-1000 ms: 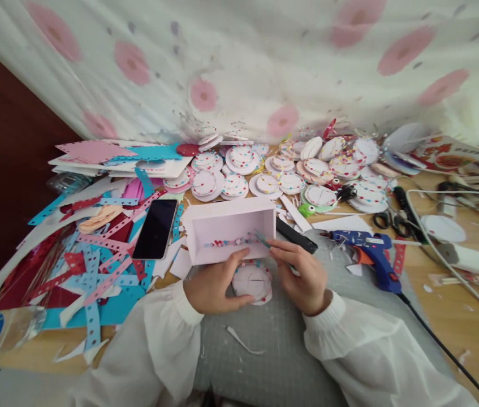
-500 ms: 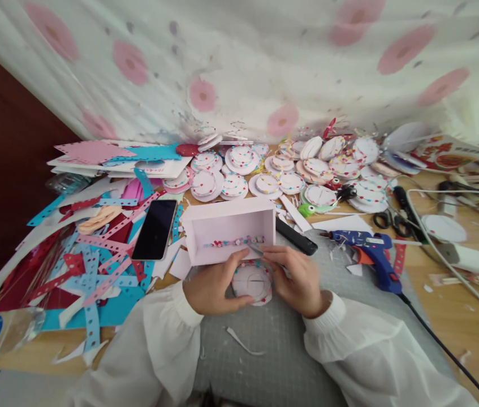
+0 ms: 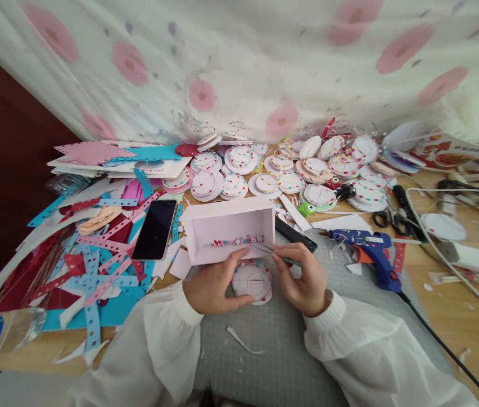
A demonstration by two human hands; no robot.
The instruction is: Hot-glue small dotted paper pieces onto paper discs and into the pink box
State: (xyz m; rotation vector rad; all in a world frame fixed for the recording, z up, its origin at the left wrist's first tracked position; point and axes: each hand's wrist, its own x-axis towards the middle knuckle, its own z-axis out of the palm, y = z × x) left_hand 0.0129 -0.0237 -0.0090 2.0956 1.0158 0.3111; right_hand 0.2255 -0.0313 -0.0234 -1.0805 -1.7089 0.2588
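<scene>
My left hand (image 3: 215, 285) curls around the left edge of a white paper disc (image 3: 253, 281) rimmed with coloured dots, holding it down on the grey cutting mat (image 3: 281, 350). My right hand (image 3: 302, 278) pinches slim tweezers (image 3: 273, 252) whose tips reach toward the row of small coloured dots (image 3: 234, 242) inside a shallow pale pink box (image 3: 228, 228). The box stands just beyond the disc.
A black phone (image 3: 155, 228) lies left of the box among perforated blue, pink and red paper strips (image 3: 95, 265). Several finished dotted discs (image 3: 281, 169) pile up behind. A blue glue gun (image 3: 369, 249), scissors (image 3: 392, 221), a black knife (image 3: 296, 236) and cables (image 3: 447, 265) lie right.
My right hand pulled the tweezers down to the disc's upper edge, then lifted their tips back toward the dots in the box. My left hand stayed on the disc.
</scene>
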